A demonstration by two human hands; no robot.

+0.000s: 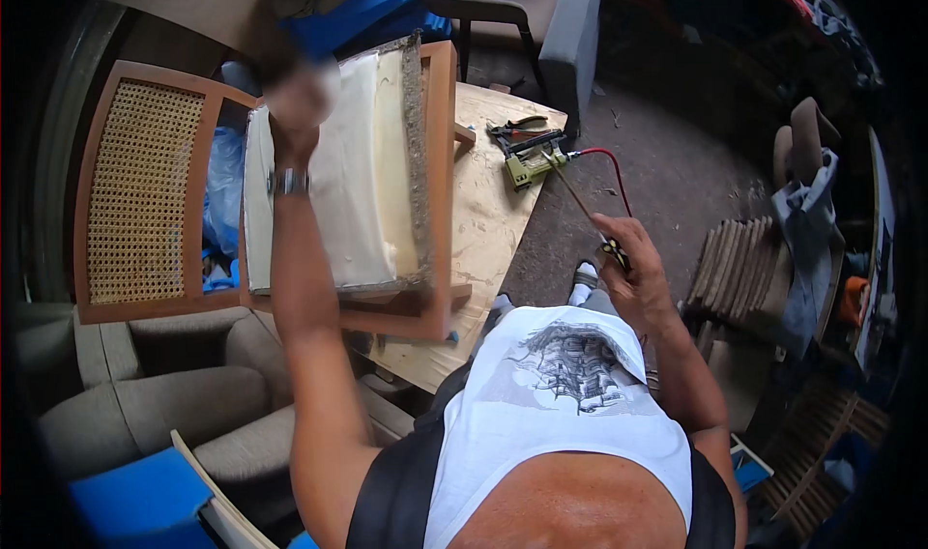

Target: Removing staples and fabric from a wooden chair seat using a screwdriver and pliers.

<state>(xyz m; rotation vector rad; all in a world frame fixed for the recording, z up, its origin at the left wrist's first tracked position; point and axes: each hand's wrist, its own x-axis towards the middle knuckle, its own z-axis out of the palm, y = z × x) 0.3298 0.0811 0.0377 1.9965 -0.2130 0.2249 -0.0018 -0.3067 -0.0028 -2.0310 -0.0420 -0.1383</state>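
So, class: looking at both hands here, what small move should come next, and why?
Probably bring the staple gun over to the chair seat. The left hand already steadies the seat's far edge, while the right hand grips only the hose, with the gun lying apart on the plywood table.

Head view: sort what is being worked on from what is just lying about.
In hand:
- left hand on the pale seat cushion
- wooden cane-backed chair tipped on the plywood table
- right hand gripping a thin tool

Lying about:
- green staple gun with red hose
- pliers
- grey armchair
- stacked wooden slats
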